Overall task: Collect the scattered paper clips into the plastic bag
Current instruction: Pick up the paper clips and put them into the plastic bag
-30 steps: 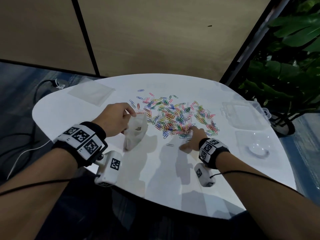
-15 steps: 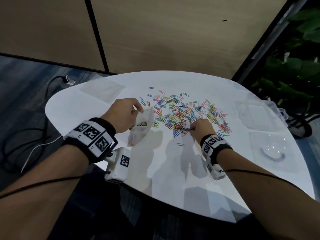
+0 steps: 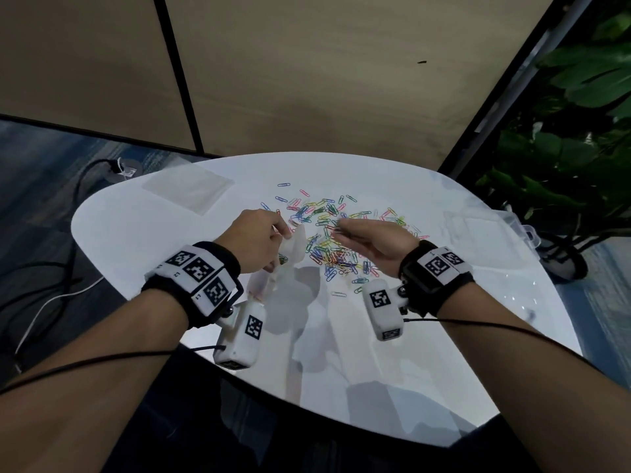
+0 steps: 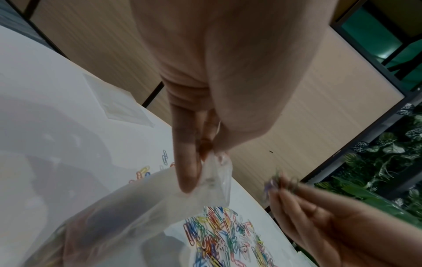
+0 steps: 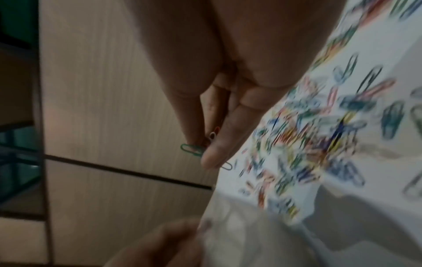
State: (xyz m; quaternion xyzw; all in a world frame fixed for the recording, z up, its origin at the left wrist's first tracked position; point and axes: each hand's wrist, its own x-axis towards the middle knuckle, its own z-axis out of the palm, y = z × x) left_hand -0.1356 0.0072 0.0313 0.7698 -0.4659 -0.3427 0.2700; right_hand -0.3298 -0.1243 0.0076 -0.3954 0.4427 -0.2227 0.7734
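The white counter (image 3: 444, 336) carries a spread of coloured paper clips (image 3: 327, 240) near its far middle. Just left of that spread, the left hand (image 3: 252, 240) pinches the rim of the plastic bag (image 3: 290, 254), holding it above the counter. The right hand (image 3: 372, 240), raised over the spread, pinches a few clips (image 5: 191, 149) between its fingertips.

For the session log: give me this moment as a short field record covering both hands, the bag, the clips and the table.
left hand: pinches the rim of the plastic bag, holding its mouth open above the table
right hand: raised, pinching a few paper clips, one green
bag contents: some clips inside, count unclear
loose clips: large multicoloured scatter on the white table
other items: flat clear bag far left; clear plastic case at right
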